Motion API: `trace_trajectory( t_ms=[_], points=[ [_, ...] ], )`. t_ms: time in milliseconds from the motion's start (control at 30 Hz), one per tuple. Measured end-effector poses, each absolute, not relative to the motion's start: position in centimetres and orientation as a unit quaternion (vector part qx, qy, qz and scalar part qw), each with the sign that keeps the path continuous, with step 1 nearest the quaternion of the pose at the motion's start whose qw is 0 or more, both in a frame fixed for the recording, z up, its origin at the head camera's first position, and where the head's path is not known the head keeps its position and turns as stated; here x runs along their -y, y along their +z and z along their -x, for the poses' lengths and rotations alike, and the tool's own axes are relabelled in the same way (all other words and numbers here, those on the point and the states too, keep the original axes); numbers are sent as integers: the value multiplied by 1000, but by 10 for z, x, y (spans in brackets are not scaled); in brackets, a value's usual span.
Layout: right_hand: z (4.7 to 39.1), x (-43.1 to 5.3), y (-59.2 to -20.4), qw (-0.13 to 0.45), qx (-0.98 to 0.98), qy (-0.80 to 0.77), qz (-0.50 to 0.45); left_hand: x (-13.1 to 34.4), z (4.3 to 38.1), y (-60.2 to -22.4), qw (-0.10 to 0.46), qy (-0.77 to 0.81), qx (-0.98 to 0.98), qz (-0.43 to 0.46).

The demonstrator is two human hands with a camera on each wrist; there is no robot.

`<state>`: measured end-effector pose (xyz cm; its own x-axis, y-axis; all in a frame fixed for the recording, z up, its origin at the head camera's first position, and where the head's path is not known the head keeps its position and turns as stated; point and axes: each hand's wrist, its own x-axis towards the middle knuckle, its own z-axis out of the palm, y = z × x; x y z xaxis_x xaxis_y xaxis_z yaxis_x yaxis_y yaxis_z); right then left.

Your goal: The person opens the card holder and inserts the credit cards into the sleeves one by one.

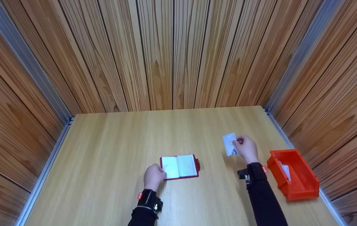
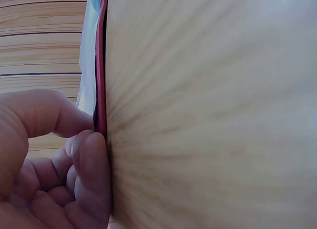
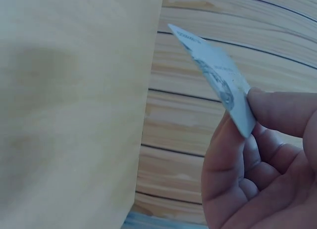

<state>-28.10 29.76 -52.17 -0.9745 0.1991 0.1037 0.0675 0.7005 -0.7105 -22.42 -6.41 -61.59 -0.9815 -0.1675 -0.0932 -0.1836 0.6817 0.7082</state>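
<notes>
Plank walls border our worktop. At centre, our left grip pinches an open red-covered booklet by its near-left corner; rightward, our right grip pinches a raised card by its edge. We advise light, steady pressure.

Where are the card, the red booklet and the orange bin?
Card [image 1: 229, 144]: head view, middle of its face.
Red booklet [image 1: 178, 167]: head view, centre fold.
Orange bin [image 1: 304, 192]: head view, near wall.
</notes>
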Motion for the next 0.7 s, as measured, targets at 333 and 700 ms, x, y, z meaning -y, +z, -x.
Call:
trace_trajectory(
  t_ms=[333,700],
  points=[
    [282,-256,-539,89,910,402,38,65,223,-617,-16,382,-921,78],
    [280,-214,-552,48,902,428,28,64,223,-617,-15,382,-920,82]
  ],
)
